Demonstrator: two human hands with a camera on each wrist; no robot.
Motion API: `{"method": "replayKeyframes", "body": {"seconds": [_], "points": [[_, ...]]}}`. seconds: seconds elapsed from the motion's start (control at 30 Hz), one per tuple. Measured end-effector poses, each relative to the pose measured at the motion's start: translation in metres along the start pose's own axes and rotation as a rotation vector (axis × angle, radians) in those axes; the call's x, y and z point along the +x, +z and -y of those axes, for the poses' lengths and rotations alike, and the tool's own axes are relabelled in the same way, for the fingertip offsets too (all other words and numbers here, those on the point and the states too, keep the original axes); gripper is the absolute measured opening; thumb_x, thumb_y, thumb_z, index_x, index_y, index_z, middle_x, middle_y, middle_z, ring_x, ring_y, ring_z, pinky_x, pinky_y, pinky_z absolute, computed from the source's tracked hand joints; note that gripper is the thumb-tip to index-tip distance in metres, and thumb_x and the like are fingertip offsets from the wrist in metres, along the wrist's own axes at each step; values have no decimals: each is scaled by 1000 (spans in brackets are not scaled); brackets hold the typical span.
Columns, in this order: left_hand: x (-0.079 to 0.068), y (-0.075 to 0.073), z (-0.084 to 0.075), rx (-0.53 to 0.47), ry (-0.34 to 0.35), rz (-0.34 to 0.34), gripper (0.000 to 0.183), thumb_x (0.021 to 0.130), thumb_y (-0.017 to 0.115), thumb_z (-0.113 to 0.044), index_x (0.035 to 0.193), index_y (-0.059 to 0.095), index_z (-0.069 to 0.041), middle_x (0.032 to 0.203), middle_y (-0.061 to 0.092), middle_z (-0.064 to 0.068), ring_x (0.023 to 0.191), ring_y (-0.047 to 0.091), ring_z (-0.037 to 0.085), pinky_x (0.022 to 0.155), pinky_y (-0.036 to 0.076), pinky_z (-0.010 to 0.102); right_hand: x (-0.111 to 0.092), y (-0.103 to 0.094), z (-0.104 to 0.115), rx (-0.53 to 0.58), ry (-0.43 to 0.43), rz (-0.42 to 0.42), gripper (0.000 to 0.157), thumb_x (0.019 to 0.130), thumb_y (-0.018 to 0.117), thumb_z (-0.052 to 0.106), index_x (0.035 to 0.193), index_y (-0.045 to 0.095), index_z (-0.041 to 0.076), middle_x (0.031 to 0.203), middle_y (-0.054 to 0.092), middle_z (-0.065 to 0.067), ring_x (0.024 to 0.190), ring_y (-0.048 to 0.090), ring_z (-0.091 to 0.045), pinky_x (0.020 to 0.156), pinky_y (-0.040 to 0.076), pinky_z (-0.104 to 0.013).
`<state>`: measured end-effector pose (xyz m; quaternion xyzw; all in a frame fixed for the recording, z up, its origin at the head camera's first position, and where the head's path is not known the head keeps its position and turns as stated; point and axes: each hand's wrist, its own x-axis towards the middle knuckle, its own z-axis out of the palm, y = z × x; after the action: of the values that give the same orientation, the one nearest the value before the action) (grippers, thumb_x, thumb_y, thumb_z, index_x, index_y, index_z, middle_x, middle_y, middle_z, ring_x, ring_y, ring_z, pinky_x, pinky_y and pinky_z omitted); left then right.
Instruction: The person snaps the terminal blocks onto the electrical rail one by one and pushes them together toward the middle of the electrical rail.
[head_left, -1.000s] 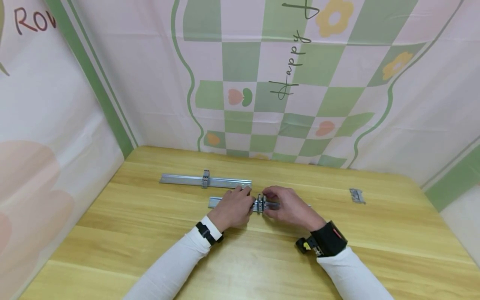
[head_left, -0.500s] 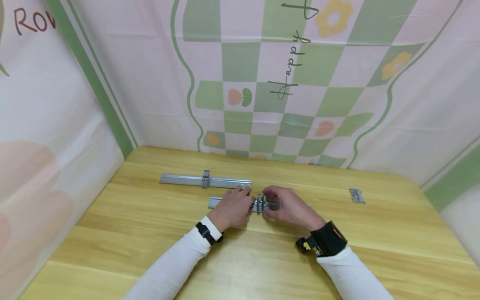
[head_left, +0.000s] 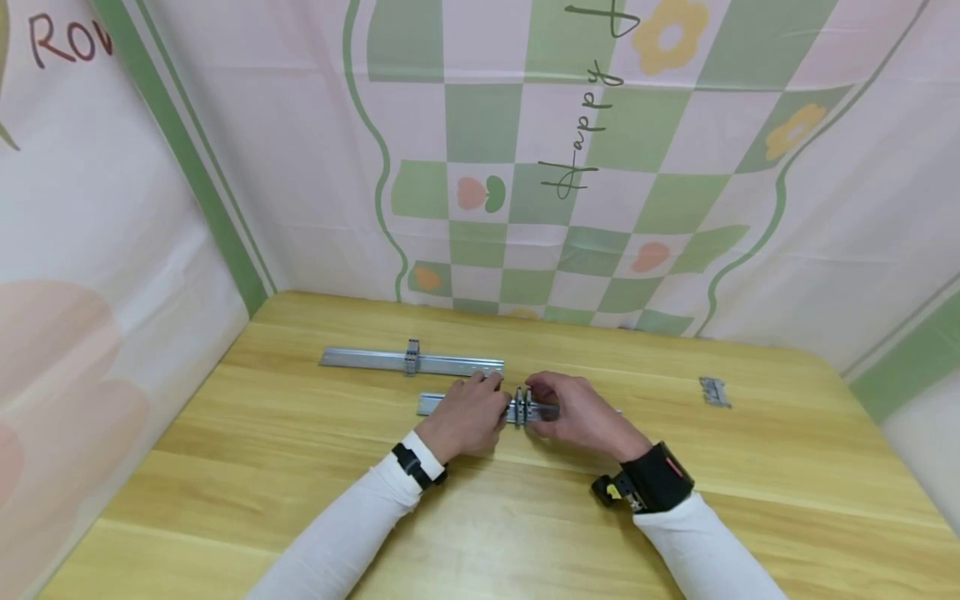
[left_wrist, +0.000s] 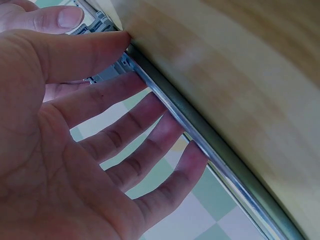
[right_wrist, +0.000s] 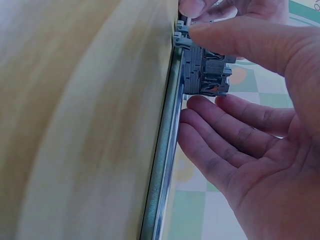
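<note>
A slotted metal DIN rail (head_left: 430, 404) lies across the table, partly hidden under both hands. My left hand (head_left: 467, 415) holds it down left of its middle, with the thumb on the near edge and the fingers along the far side in the left wrist view. Narrow grey terminal blocks (head_left: 519, 407) stand side by side across the rail between the hands. My right hand (head_left: 581, 414) grips the rightmost block, thumb at its near end and index finger at its far end. In the right wrist view the thumb presses the grey terminal block (right_wrist: 205, 75) beside the rail (right_wrist: 167, 145).
Behind and to the left lies a second DIN rail (head_left: 360, 359) with a grey terminal block group (head_left: 412, 357) on it. Toward the right of the wooden table (head_left: 525, 533) is a loose grey piece (head_left: 715, 392). A patterned cloth (head_left: 480, 125) hangs behind the table.
</note>
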<state>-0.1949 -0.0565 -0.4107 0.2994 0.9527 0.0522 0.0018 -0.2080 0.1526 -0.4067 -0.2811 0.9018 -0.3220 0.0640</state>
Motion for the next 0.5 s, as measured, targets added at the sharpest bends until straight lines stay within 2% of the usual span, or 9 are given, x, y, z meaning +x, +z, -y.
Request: {"method": "replayKeyframes", "body": {"seconds": [0.5], "points": [[0, 0, 0, 3, -2, -6, 20, 100, 61, -27, 110, 73, -14, 115, 57, 5, 104, 56, 24, 84, 55, 44, 0, 1, 0, -1, 16, 0, 50, 81, 85, 8, 124, 62, -1, 109, 70, -9, 99, 68, -22, 86, 56, -41]]}}
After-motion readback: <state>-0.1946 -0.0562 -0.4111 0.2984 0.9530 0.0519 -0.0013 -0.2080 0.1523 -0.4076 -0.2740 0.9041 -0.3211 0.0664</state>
